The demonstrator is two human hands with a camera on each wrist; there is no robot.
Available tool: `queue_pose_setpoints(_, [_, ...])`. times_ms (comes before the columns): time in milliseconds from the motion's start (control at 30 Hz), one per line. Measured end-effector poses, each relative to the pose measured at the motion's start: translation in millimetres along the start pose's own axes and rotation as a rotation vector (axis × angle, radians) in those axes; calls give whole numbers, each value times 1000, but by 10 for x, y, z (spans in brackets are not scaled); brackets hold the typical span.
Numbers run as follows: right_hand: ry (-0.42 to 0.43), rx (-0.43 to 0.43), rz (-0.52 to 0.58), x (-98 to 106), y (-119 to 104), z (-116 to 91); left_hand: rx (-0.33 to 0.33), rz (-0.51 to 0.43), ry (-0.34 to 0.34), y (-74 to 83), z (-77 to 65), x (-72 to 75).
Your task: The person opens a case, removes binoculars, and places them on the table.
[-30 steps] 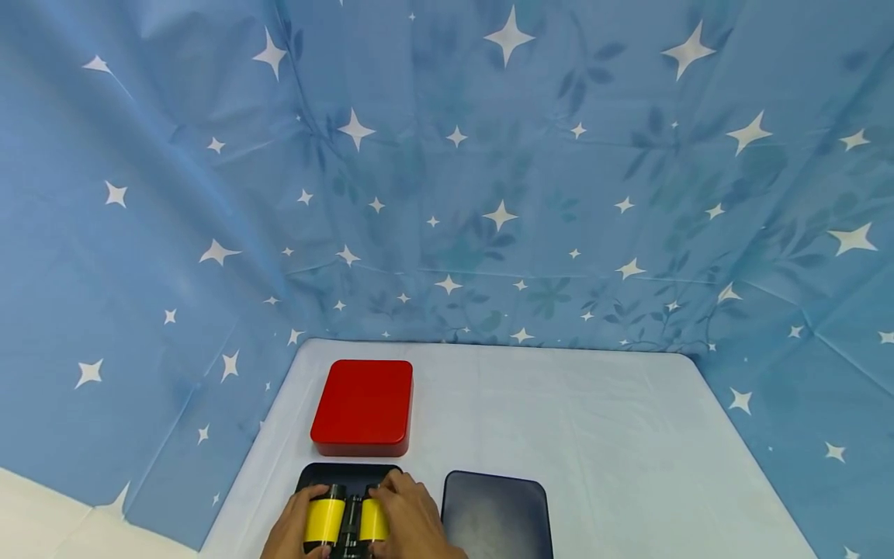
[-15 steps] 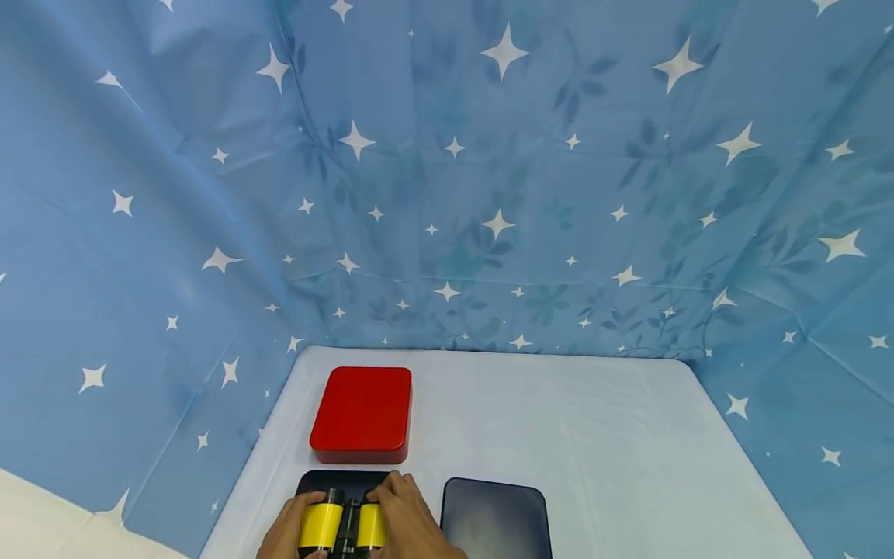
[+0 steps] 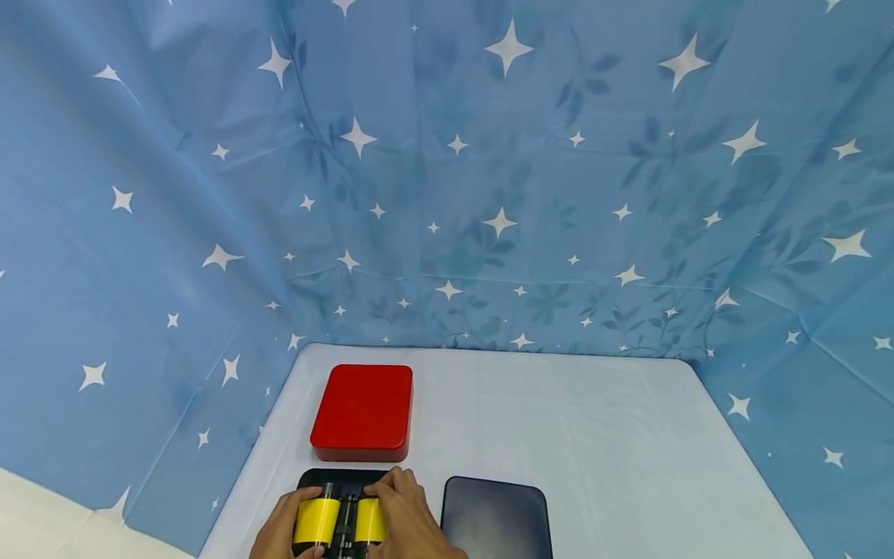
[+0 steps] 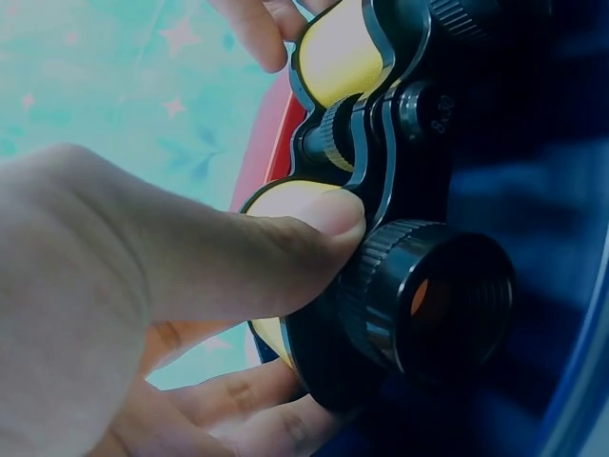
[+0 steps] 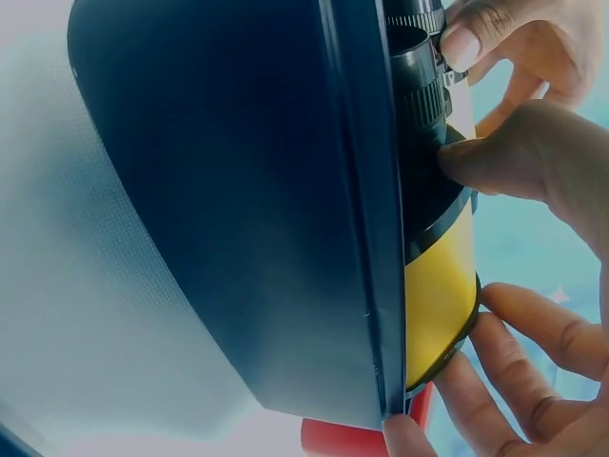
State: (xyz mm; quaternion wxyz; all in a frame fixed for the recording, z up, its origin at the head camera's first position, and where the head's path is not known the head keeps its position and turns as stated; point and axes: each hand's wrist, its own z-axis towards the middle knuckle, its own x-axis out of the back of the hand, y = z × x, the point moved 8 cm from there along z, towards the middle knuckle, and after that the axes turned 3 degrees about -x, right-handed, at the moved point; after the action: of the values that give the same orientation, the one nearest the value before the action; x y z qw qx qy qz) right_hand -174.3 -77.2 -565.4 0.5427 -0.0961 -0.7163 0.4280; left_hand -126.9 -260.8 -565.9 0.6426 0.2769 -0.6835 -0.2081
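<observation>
Yellow-and-black binoculars (image 3: 317, 520) lie at the front left in the head view, within a dark open box (image 3: 342, 475). My left hand (image 3: 275, 534) grips the left barrel. In the left wrist view its thumb (image 4: 328, 224) presses the near side beside an eyepiece (image 4: 433, 305), and its fingers go round the far side. My right hand (image 3: 408, 522) holds the right barrel, its thumb (image 5: 485, 164) near the eyepiece end and its fingertips at the other end. The box wall (image 5: 366, 238) hides the lower part of the binoculars in the right wrist view.
A red box (image 3: 363, 407) sits just behind the dark box. To the right lies a dark rounded-corner lid or tray (image 3: 496, 519). White cloth (image 3: 594, 442) covers the table, and a blue starry curtain (image 3: 419, 194) surrounds its back and sides.
The left hand and left barrel have shifted slightly left; the right barrel has moved less. Both hands keep their grip. The head view has tilted a little.
</observation>
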Motion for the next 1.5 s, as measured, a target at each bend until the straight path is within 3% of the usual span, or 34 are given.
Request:
queue_pose_setpoints(200, [5, -31, 52, 12, -4, 9, 41, 26, -14, -2, 47, 46])
queue_pose_setpoints(400, [32, 13, 62, 70, -57, 5, 49, 44, -3, 54, 47, 115])
queue_pose_setpoints(533, [46, 35, 78, 139, -124, -10, 58, -28, -4, 59, 36, 147])
queue_pose_setpoints(700, [90, 56, 84, 255, -178, -58, 121, -146, -21, 36, 63, 95])
queue_pose_setpoints(833, [134, 59, 88, 306, -144, -84, 146, -171, -17, 59, 66, 73])
queue_pose_setpoints(1167, [187, -35, 237, 457, 51, -172, 82, -223, 20, 259, 67, 43])
queue_pose_setpoints(1500, [214, -63, 233, 610, 227, -275, 33, -247, 27, 444, 106, -61])
